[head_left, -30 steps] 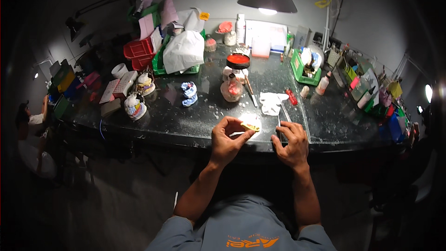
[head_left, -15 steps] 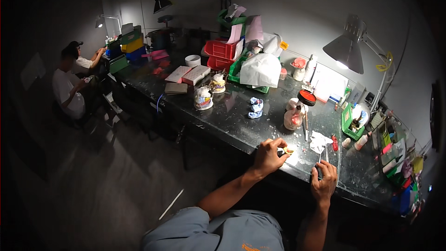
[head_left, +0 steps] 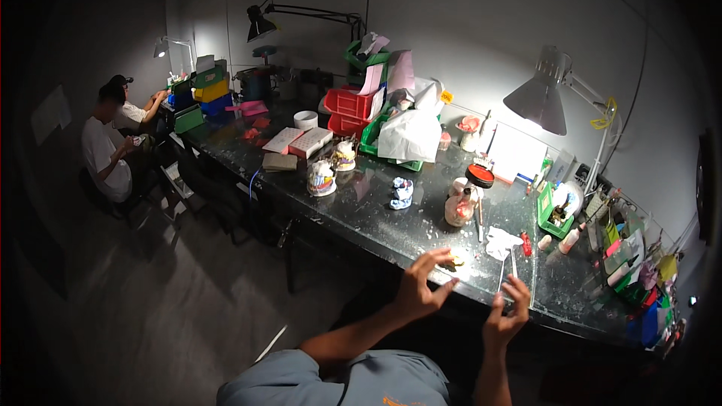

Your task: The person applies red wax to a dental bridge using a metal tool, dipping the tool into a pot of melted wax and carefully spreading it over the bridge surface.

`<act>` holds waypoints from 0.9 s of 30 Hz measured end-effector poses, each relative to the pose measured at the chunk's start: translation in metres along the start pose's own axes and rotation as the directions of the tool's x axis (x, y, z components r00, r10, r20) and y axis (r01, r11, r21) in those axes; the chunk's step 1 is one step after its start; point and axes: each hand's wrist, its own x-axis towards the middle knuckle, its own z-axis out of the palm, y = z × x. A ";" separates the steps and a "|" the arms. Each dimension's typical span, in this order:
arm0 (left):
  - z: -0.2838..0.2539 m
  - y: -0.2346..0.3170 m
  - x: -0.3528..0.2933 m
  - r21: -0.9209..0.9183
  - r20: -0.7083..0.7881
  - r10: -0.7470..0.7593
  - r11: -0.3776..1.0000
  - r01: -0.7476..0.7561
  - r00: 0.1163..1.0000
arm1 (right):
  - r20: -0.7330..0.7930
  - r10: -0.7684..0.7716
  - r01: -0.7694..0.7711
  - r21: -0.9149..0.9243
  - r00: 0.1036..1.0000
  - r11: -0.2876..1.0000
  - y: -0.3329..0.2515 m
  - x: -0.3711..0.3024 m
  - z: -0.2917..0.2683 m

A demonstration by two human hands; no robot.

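Near the front edge of the dark bench, my left hand (head_left: 423,287) has its thumb and fingers spread apart. A small yellow piece (head_left: 456,260) sits just beyond its fingertips, in the bright lamplight; I cannot make out exactly what it is. To the right, my right hand (head_left: 508,311) has its fingers around a pair of slim metal tweezers (head_left: 514,263), whose tips point away from me. Crumpled white tissue (head_left: 500,243) lies just past the tips. Beside the tissue is a small red object (head_left: 526,244).
Behind my hands stand a glass jar (head_left: 459,212), a round red-topped container (head_left: 480,174) and a brush (head_left: 480,223). Blue-and-white figurines (head_left: 401,193) are farther left. A lamp (head_left: 538,98) hangs overhead, with a green bin (head_left: 555,218) at right. Two people (head_left: 109,146) sit far left.
My left thumb and fingers have parted, letting go of the small yellow piece. My right fingers have loosened a little around the tweezers. The whole view has shifted slightly.
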 end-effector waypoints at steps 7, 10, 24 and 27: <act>0.037 0.061 -0.047 -0.551 -0.036 0.241 0.805 -0.221 0.970 | 0.336 -0.067 -0.094 0.441 0.939 0.893 -0.070 -0.035 0.007; 0.042 0.057 -0.077 -0.225 -0.057 0.698 0.687 -0.691 0.714 | 0.315 -0.021 -0.179 0.593 0.949 0.785 -0.075 -0.022 0.013; -0.005 0.099 -0.014 -0.507 0.445 0.470 0.834 -0.218 0.762 | 0.660 -0.103 -0.478 0.634 0.744 0.608 -0.092 -0.022 -0.015; -0.014 0.091 -0.017 -0.350 0.643 0.383 0.917 -0.191 0.663 | 0.805 -0.198 -0.593 0.555 0.560 0.583 -0.086 -0.013 -0.033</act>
